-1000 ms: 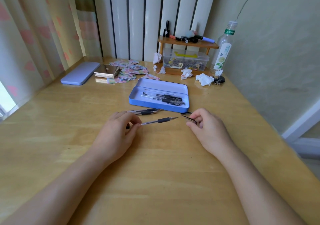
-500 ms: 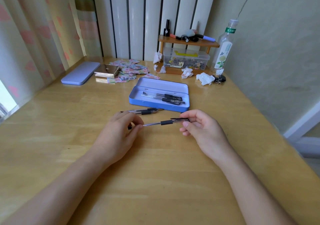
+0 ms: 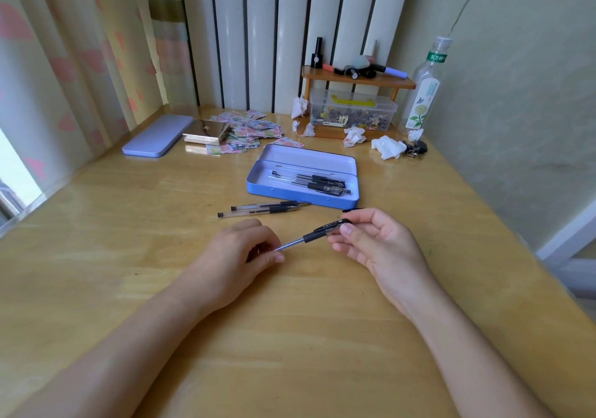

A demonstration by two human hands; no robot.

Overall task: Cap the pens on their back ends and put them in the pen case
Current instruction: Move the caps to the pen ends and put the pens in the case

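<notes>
Raised off the tabletop (image 3: 290,337) since a second ago, the pen (image 3: 309,237) slants left-to-right between hands, left hand (image 3: 238,256) pinching its back end, right hand (image 3: 377,243) pinching the cap (image 3: 332,225) at its tip, pen case (image 3: 303,192) just beyond.

Pen (image 3: 309,236) rear inside left hand (image 3: 240,253)

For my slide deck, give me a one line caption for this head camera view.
Left hand and right hand hold a pen near the open blue pen case.
</notes>
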